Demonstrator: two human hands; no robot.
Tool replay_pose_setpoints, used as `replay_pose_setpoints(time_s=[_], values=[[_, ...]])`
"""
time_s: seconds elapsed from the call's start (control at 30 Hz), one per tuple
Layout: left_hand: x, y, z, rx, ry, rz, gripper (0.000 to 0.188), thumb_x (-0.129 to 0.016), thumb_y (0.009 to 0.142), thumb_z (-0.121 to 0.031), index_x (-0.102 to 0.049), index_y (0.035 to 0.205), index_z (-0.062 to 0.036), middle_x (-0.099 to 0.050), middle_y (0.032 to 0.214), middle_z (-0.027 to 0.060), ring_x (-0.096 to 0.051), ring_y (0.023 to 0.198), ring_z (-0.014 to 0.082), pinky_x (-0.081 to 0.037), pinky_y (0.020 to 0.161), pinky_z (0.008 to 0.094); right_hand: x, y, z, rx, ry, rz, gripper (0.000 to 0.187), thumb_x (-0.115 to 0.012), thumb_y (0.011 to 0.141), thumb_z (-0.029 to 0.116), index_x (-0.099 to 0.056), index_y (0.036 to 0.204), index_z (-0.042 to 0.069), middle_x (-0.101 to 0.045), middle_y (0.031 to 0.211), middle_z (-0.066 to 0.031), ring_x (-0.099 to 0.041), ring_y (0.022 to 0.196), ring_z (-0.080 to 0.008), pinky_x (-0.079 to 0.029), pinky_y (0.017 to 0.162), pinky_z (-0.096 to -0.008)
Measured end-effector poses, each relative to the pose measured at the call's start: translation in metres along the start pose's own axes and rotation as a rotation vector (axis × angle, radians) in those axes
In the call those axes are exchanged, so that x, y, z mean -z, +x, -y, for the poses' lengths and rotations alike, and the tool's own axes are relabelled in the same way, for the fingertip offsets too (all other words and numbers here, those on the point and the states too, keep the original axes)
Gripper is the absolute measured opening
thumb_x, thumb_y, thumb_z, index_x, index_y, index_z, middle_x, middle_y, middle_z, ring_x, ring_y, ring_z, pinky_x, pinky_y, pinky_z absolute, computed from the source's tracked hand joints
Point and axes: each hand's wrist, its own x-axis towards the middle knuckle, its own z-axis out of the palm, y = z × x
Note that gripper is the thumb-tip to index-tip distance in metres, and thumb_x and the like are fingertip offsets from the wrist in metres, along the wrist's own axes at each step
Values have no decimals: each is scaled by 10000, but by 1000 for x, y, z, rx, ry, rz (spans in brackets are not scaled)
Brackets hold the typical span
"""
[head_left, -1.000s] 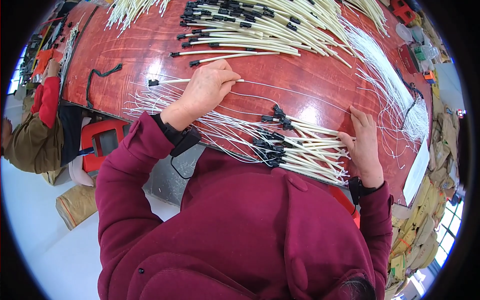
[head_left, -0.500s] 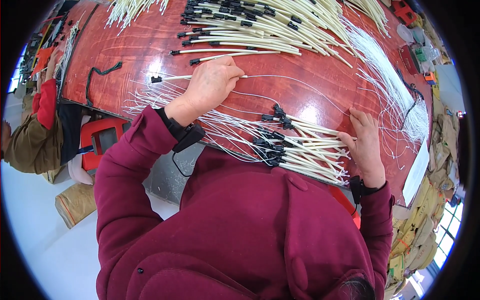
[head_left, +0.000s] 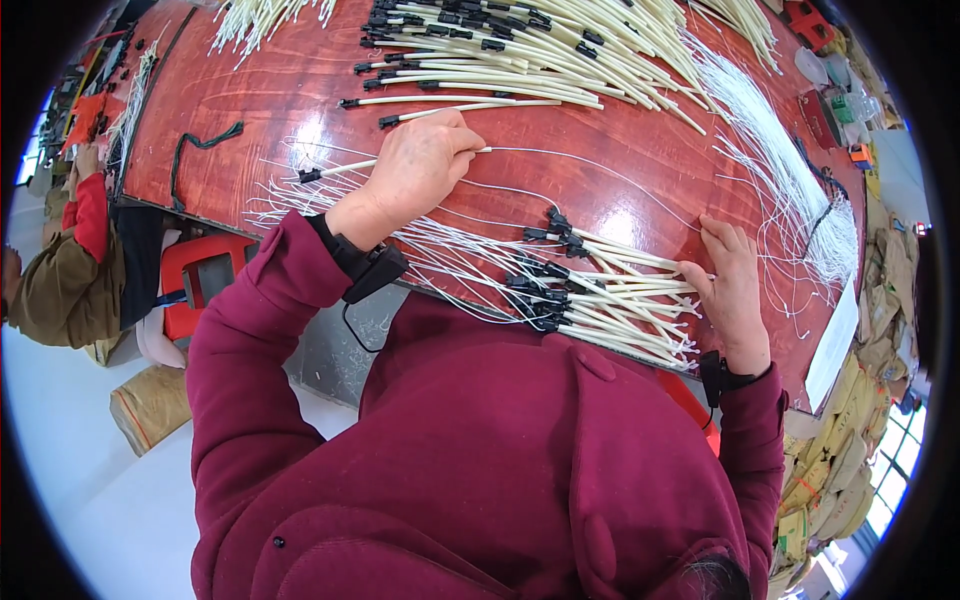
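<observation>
My left hand [head_left: 418, 170] is closed around a slim cream tube [head_left: 350, 166] with a black connector at its left end. From the tube's right tip, beside my pinched thumb and fingers, a thin white wire [head_left: 600, 167] curves across to the right. It reaches the fingertips of my right hand [head_left: 730, 280], which rests on the table with thumb and forefinger apart. Whether those fingertips press on the wire cannot be made out. Next to the right thumb lies a bunch of cream tubes [head_left: 630, 325] with black connectors, their white wires [head_left: 450, 255] fanning out to the left under my left wrist.
A large pile of cream tubes [head_left: 560, 60] covers the far side of the red wooden table [head_left: 270, 90]. At right lies a bundle of white wires [head_left: 770, 150]; at left, a dark cord [head_left: 195, 155]. Another person [head_left: 70, 270] sits at far left by a red stool [head_left: 195, 290].
The connector end of the held tube has dipped slightly toward me, with a small tilt of my left hand. My right hand has stayed in place.
</observation>
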Motion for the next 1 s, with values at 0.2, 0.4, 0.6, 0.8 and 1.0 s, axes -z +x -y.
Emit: replay_pose_setpoints(time_s=[0.2, 0.4, 0.6, 0.8, 1.0], values=[[0, 3, -2, 14, -4, 2, 133, -685, 879, -48, -756, 983, -6, -694, 920, 113, -687, 873, 315, -546, 766, 394, -1, 1, -1, 11, -7, -3, 622, -694, 895, 451, -657, 1185, -99, -615, 1310, -167, -563, 1151, -356, -443, 1007, -438], [-3, 12, 1, 8, 66, 23, 145, -678, 886, -68, -757, 996, -16, -692, 935, 106, -682, 880, 327, -541, 770, 412, 4, 3, -3, 9, -9, 11, 601, -711, 880, 447, -675, 1153, -87, -627, 1302, -155, -566, 1136, -351, -448, 995, -432], [-7, 24, -1, -50, 144, 26, 136, -661, 880, -82, -759, 967, -45, -676, 934, 102, -685, 871, 332, -547, 753, 437, 7, 5, -3, 13, -12, 40, 578, -726, 868, 425, -684, 1134, -86, -631, 1307, -153, -565, 1132, -354, -449, 995, -430], [-12, 29, 1, -57, 239, 53, 158, -647, 897, -92, -761, 1005, -70, -664, 936, 90, -684, 868, 325, -546, 741, 437, 6, 4, -6, 22, 26, 36, 583, -732, 862, 416, -682, 1146, -90, -627, 1321, -157, -564, 1142, -357, -449, 1000, -430], [-11, 31, 4, -84, 266, 56, 155, -657, 896, -106, -766, 1002, -71, -668, 934, 90, -686, 859, 328, -549, 735, 440, 5, 2, -8, 19, 45, 32, 597, -735, 861, 422, -680, 1157, -94, -625, 1320, -159, -563, 1154, -359, -448, 1006, -433]])
